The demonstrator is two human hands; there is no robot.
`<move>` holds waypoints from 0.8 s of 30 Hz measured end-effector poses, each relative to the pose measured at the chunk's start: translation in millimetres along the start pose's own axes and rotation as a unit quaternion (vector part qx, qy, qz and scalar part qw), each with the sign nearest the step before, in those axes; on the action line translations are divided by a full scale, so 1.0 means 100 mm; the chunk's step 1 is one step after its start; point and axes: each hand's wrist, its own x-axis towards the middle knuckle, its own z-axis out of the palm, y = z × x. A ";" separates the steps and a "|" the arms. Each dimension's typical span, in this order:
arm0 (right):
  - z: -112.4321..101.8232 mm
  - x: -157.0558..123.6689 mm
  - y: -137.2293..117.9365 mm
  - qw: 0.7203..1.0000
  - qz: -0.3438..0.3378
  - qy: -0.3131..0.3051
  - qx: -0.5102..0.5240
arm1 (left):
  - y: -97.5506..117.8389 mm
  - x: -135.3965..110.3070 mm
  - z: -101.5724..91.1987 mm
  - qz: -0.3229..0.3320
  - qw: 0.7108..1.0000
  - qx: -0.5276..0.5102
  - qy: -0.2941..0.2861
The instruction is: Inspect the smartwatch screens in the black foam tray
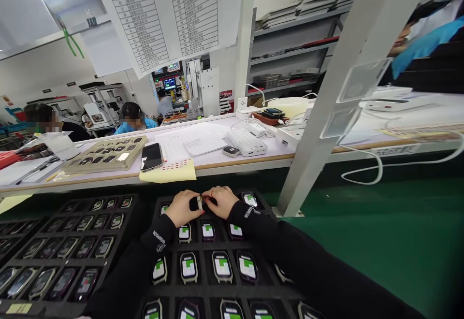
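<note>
Above the far rows of a black foam tray (pixel 203 285), my left hand (pixel 184 209) pinches a smartwatch (pixel 199 202) between thumb and fingers. The watch is turned edge-on, so its screen is hidden from me. From the other side, my right hand (pixel 222 201) has its thumb and fingertips closed at the watch's edge. Around and below my hands, several smartwatches lie face up in the tray's slots, such as a lit watch (pixel 222 267) with a green and white screen. My sleeves cover part of the tray.
Left of this tray lies another foam tray (pixel 68 261) of smartwatches. Beyond stands a white bench with a phone (pixel 152 157), a beige parts tray (pixel 105 154), a white power bank (pixel 246 142) and a small square device (pixel 231 151). A metal post (pixel 326 130) rises at right. Co-workers sit farther back.
</note>
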 end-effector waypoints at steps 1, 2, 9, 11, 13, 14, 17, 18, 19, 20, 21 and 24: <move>0.00 0.00 0.00 1.000 0.000 0.000 0.005 | 0.00 0.00 0.00 -0.002 1.000 -0.011 0.006; 0.00 0.00 0.00 1.000 0.001 0.003 0.012 | 0.00 0.00 0.00 -0.005 1.000 -0.024 0.013; -0.02 0.01 -0.03 0.987 0.005 0.074 0.141 | 0.04 -0.06 -0.03 -0.018 0.984 -0.165 0.059; 0.00 0.02 -0.03 0.974 0.010 0.094 0.206 | 0.03 -0.06 -0.03 -0.024 0.972 -0.221 0.074; 0.03 0.03 -0.02 0.956 0.019 0.105 0.274 | 0.04 -0.06 -0.03 -0.035 0.956 -0.280 0.078; 0.05 0.04 -0.01 0.945 0.023 0.108 0.307 | 0.04 -0.06 -0.04 -0.041 0.947 -0.309 0.076; 0.09 0.06 0.00 0.911 0.036 0.107 0.396 | 0.07 -0.07 -0.05 -0.063 0.920 -0.381 0.062; 0.09 0.07 0.00 0.900 0.040 0.105 0.421 | 0.08 -0.07 -0.06 -0.069 0.912 -0.399 0.059; 0.09 0.07 -0.01 0.890 0.043 0.103 0.443 | 0.09 -0.08 -0.07 -0.074 0.906 -0.413 0.057; 0.09 0.07 -0.02 0.880 0.046 0.102 0.462 | 0.10 -0.08 -0.07 -0.078 0.900 -0.424 0.056; 0.08 0.07 -0.03 0.871 0.048 0.101 0.478 | 0.11 -0.09 -0.08 -0.082 0.896 -0.434 0.056; 0.06 0.06 -0.07 0.850 0.054 0.101 0.515 | 0.12 -0.09 -0.08 -0.087 0.884 -0.456 0.053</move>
